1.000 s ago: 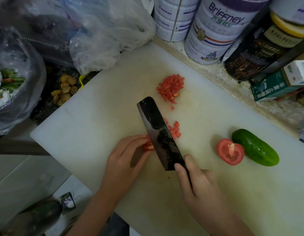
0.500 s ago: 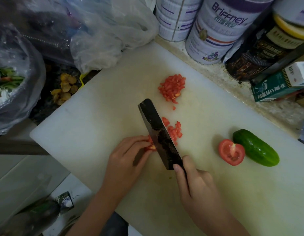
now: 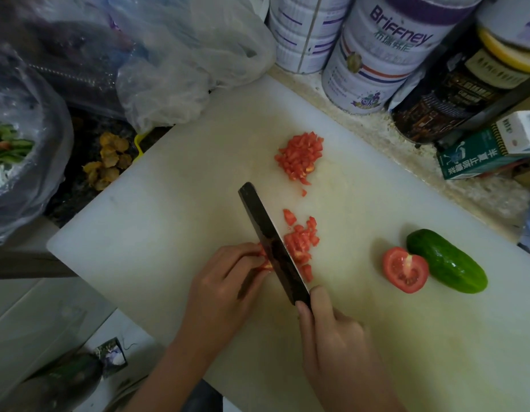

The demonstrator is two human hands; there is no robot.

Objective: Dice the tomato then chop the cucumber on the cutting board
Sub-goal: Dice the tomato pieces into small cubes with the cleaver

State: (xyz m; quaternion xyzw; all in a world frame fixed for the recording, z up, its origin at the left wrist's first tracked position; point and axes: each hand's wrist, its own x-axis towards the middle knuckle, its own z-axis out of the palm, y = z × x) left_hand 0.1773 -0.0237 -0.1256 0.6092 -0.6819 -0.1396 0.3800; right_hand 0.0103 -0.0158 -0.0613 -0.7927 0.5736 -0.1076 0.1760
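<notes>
Red tomato dice (image 3: 299,157) are piled on the white plastic cutting board (image 3: 168,203). A small tomato piece (image 3: 265,263) is pinched by the left hand (image 3: 225,286) beside the dark broad knife (image 3: 272,242), which is gripped by the right hand (image 3: 332,331). One tomato half (image 3: 405,270) and the whole green cucumber (image 3: 446,260) lie together on the board, not yet cut.

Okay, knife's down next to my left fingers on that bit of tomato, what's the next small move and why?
Probably inch the left hand back a touch so the knife in the right hand can take the next slice: the left fingers pinch a small tomato piece right against the blade, with diced bits on the other side. The tomato half and cucumber lie uncut.
</notes>
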